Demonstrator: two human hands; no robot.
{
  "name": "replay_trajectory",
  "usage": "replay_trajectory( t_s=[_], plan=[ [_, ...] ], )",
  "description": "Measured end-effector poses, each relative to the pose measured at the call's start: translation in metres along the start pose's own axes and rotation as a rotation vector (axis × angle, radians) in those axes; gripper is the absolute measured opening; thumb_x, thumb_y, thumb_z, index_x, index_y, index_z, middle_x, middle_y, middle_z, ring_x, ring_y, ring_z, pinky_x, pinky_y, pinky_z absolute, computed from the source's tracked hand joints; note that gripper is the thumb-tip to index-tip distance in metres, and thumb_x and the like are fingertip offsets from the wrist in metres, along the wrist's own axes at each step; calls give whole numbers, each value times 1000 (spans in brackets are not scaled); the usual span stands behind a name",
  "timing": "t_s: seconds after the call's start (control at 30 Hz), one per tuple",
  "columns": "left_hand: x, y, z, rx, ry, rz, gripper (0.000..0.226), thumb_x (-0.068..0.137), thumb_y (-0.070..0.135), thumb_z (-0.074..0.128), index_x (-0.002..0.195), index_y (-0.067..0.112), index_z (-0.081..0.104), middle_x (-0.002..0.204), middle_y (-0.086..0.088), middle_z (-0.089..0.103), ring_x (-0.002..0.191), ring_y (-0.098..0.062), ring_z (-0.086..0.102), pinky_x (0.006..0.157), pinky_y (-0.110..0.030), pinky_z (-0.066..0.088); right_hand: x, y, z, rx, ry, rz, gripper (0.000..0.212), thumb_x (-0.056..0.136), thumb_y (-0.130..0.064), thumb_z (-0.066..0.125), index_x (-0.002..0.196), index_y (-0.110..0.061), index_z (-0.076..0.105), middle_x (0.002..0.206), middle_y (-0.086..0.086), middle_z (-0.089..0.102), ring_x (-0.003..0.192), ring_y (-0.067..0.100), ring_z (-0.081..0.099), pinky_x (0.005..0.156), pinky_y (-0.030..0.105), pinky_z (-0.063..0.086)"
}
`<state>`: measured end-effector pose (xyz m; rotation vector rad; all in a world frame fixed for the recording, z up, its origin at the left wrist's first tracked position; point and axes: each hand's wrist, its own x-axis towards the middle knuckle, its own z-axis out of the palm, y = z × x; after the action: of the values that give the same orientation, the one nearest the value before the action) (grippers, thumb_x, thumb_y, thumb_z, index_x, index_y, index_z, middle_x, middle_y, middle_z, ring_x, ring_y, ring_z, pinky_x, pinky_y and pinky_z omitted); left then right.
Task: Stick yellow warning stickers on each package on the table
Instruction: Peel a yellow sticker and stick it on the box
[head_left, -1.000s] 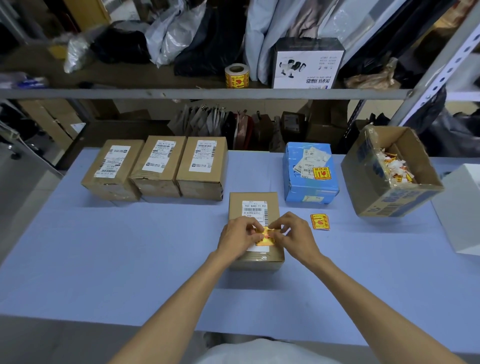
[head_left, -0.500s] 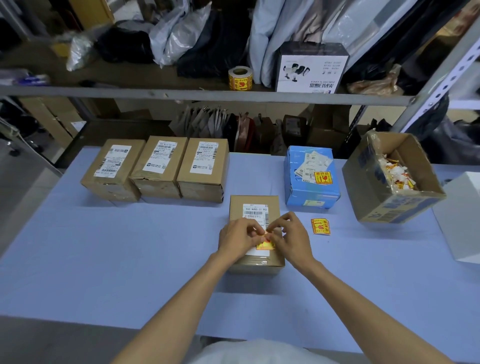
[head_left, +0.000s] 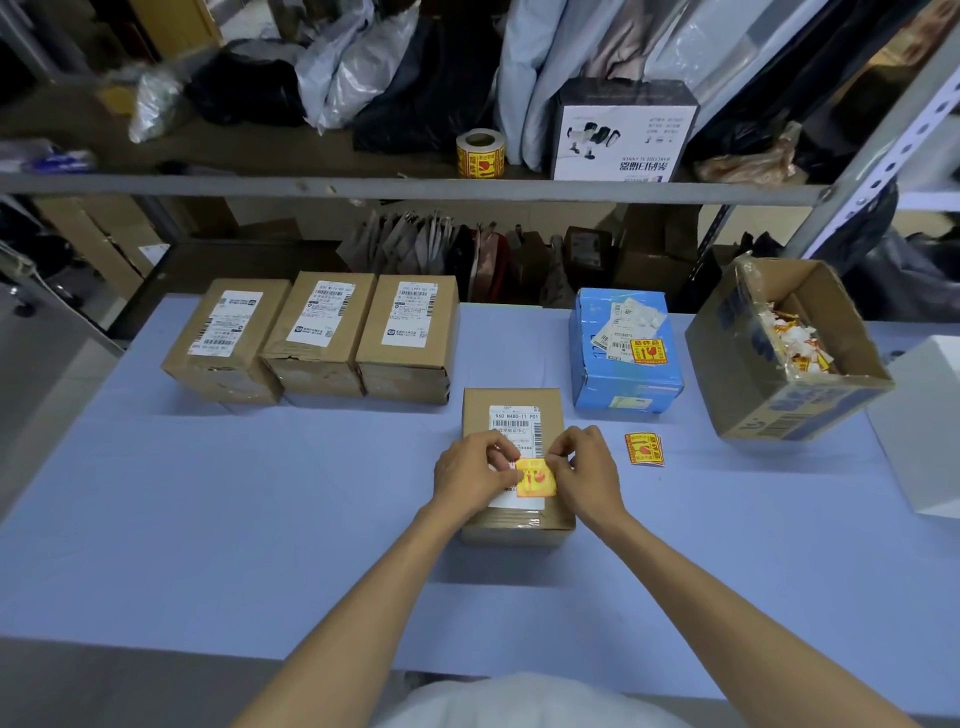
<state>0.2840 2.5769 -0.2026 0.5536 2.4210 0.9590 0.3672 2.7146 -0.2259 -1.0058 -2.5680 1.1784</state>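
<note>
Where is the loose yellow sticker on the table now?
In the head view, the loose yellow sticker lies flat on the table, right of centre, just right of the right hand and nearer than the blue package.

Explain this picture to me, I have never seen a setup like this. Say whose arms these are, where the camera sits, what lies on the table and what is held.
There is no machine: a person works with bare hands. The one camera is worn on the head and looks forward and down, so the arms come in from the bottom. The left hand and right hand both pinch a yellow sticker just over the near brown box. On the blue table there are also three brown boxes in a row, none with a yellow sticker showing, a blue box that already bears one, a loose sticker, and an open carton of paper scraps. A sticker roll stands on the shelf behind.
</note>
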Motion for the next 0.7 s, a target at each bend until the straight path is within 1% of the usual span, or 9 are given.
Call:
replay_trajectory(
  t_s=[0.07,0.13,0.23,0.33,0.43,0.47,0.53,0.63,0.7],
  plan=[
    [-1,-4,-3,-4,-48,21,23,62,32,83,80,32,69,73,13,67,76,-6,63,69,-25,46,-4,6,-3,45,-35,-57,10,83,-10,66,85,-19,62,95,-1,52,91,15,56,74,24,46],
    [-4,-7,-3,12,-72,61,25,62,34,84,84,33,71,75,13,67,76,-5,61,67,-23,45,-11,11,-5,98,-99,-116,17,78,-16,74,91,-25,67,97,-5,50,96,7,51,76,17,44],
    [-7,-7,-5,20,-83,96,25,64,35,84,86,34,72,77,13,66,77,-6,60,67,-23,45,-14,15,-7,148,-147,-133,25,79,-11,73,95,-29,69,99,-6,50,101,8,46,76,10,37],
    [-7,-7,-8,19,-102,99,29,61,37,85,87,34,72,76,13,65,72,-4,58,64,-22,42,-10,15,-11,167,-190,-106,29,81,-4,67,94,-30,70,101,-6,52,102,8,46,77,10,37],
    [-7,-4,-7,33,-72,104,26,64,41,84,85,31,72,75,13,65,74,-6,59,64,-23,43,-12,12,-16,133,-229,-101,27,73,-19,81,95,-29,69,102,-8,52,99,5,47,77,13,38],
    [-7,-3,-5,54,-65,110,23,65,41,83,82,31,72,76,13,66,76,-6,59,65,-24,43,-12,11,-16,114,-234,-110,27,72,-20,82,93,-29,69,101,-8,51,99,6,47,77,14,38],
    [-6,-3,-5,98,-74,126,14,67,40,81,76,32,73,82,15,66,80,-5,58,68,-25,44,-12,8,-15,89,-209,-127,20,77,-12,75,86,-28,70,98,-7,50,101,12,47,78,17,39],
    [-4,-5,-7,109,-115,132,10,68,38,80,73,31,76,83,17,66,81,-4,57,67,-22,43,-9,3,-14,64,-178,-95,33,84,4,59,75,-25,72,94,-5,50,100,14,46,77,13,36],
    [-3,-4,-6,66,-121,114,10,71,36,77,77,28,76,77,15,66,76,-4,57,65,-22,43,-8,0,-15,31,-179,-52,35,86,6,54,75,-22,72,96,-2,51,98,13,46,73,11,36]
  ],
)
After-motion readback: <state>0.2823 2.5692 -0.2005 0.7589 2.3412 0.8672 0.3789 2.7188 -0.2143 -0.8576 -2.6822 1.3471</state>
